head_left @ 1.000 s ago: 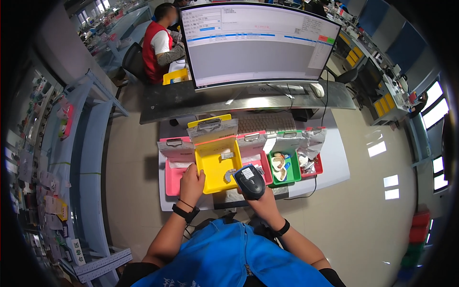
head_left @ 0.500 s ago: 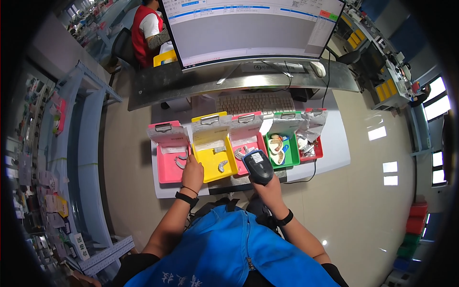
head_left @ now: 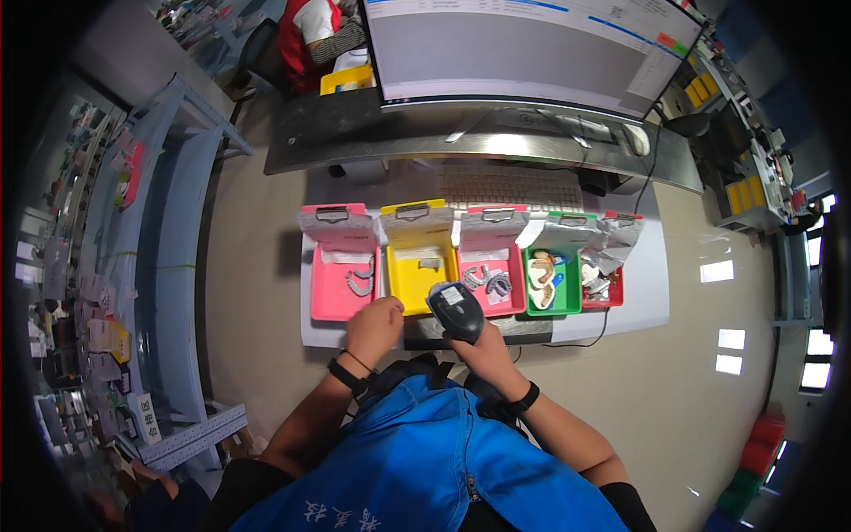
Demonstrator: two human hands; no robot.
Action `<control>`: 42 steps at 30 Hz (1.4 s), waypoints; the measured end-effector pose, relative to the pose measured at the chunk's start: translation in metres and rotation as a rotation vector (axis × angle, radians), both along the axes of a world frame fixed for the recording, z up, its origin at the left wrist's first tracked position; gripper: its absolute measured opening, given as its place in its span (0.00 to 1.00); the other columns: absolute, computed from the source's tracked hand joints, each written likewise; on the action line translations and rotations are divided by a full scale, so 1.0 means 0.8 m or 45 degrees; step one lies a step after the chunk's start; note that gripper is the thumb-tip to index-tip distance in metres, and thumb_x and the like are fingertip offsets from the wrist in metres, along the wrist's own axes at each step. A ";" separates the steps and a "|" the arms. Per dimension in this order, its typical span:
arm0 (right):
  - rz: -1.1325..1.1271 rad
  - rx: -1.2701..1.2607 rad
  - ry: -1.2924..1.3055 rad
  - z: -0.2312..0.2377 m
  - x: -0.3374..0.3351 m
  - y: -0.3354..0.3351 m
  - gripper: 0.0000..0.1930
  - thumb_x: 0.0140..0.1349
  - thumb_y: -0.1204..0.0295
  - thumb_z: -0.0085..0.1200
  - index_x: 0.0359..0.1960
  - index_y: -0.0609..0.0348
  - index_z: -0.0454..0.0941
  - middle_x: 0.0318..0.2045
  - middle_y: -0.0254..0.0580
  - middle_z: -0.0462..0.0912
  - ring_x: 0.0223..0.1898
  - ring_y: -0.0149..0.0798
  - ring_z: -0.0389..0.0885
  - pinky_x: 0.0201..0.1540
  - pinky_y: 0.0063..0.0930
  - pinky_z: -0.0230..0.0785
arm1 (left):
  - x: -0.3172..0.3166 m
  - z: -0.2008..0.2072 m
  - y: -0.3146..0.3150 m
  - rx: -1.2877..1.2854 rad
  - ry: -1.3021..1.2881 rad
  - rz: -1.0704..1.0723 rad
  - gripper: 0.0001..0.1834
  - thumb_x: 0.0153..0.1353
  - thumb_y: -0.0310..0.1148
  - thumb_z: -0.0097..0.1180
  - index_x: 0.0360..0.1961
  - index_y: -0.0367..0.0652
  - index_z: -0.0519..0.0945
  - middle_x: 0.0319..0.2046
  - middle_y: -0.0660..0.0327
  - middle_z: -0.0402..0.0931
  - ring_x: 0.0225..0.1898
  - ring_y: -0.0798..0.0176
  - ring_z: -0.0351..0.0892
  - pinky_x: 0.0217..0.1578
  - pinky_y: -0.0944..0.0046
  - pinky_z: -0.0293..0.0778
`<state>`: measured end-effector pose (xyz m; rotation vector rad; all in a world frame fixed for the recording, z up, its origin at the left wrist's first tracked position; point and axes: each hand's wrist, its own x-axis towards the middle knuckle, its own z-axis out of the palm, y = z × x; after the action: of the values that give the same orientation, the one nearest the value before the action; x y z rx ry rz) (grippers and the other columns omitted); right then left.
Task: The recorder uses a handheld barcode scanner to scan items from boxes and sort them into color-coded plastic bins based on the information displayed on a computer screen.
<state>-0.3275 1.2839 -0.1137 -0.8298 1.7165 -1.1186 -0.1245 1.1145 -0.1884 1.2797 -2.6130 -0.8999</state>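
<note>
One handheld scanner, dark with a blue rim, sits in the right hand, whose fingers are wrapped round its handle. Its head overlaps the yellow tray at that tray's corner between 4 and 5 o'clock; whether they touch, I cannot tell.

Reading the clock from the scanner, with 12 away from the wearer, the left hand is near 9 o'clock, fingers curled inward just beside the yellow tray's 7 o'clock corner; whether it pinches anything or touches the tray, I cannot tell. The yellow tray itself lies between 10 and 11, a small grey piece inside. Beyond it, between 9 and 10, a pink tray holds a grey horseshoe-shaped piece.

Between 1 and 2, a second pink tray holds two curved grey pieces. Between 2 and 3 come a green tray with cream dental models, then a red tray whose small contents are unclear. Towards 1 o'clock is a keyboard, with a monitor farther off.
</note>
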 end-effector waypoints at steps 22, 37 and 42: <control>-0.078 -0.037 -0.259 -0.045 0.094 -0.091 0.12 0.69 0.71 0.66 0.50 0.59 0.81 0.27 0.30 0.82 0.23 0.24 0.77 0.26 0.24 0.68 | 0.139 -0.029 -0.113 -0.366 0.070 0.393 0.13 0.74 0.37 0.57 0.49 0.40 0.71 0.40 0.43 0.81 0.40 0.30 0.82 0.37 0.36 0.77; 0.126 -0.009 -0.083 -0.051 0.099 -0.099 0.22 0.67 0.64 0.68 0.56 0.62 0.77 0.32 0.46 0.87 0.29 0.38 0.85 0.36 0.35 0.77 | 0.245 0.015 -0.126 -0.186 0.406 0.725 0.09 0.77 0.29 0.54 0.45 0.36 0.68 0.29 0.53 0.73 0.30 0.59 0.75 0.35 0.55 0.74; 0.134 -0.008 -0.031 -0.051 0.096 -0.093 0.24 0.66 0.65 0.69 0.59 0.62 0.76 0.38 0.50 0.88 0.37 0.43 0.88 0.43 0.38 0.79 | 0.206 -0.004 -0.123 -0.095 0.346 0.653 0.10 0.77 0.32 0.55 0.45 0.38 0.69 0.30 0.50 0.75 0.29 0.53 0.76 0.35 0.53 0.74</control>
<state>-0.2507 1.2095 -0.1547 -0.8965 1.6304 -1.0598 0.0406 1.0158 -0.1918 1.5713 -1.9564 -0.8026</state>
